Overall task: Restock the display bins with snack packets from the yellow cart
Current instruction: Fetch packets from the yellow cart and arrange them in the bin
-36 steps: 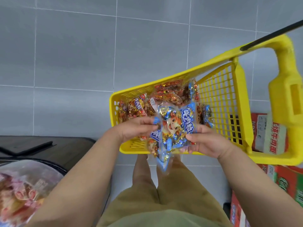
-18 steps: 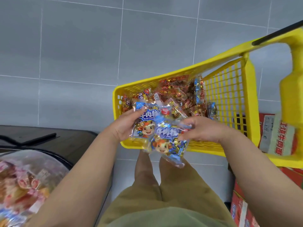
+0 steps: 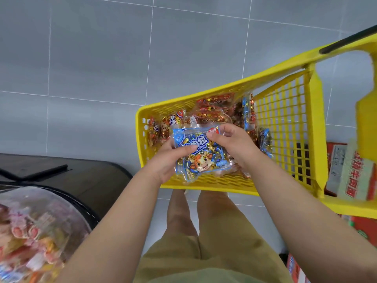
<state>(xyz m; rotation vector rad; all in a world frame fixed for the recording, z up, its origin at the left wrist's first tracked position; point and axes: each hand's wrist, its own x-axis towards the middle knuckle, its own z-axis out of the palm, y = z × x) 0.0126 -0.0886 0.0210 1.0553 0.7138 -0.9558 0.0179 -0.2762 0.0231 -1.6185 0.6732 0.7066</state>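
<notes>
Packet (image 3: pixel 199 154) of glossy blue plastic held over yellow plastic lattice cart (image 3: pixel 285 127)

The crinkled snack packet, printed with a cartoon calf, is held flat above the cart's near edge. Its left side is clamped by the left hand (image 3: pixel 169 160), thumb on the front. Its top edge is pinched by the right hand (image 3: pixel 232 141). Shiny red and gold packets (image 3: pixel 214 111) are heaped in the cart beyond. A clear-domed display bin (image 3: pixel 40 221) is seen at near left.

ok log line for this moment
stage: picking stock | left hand: grips blue snack packet, left edge | right hand: pinches its top right | yellow cart: other packets inside
</notes>
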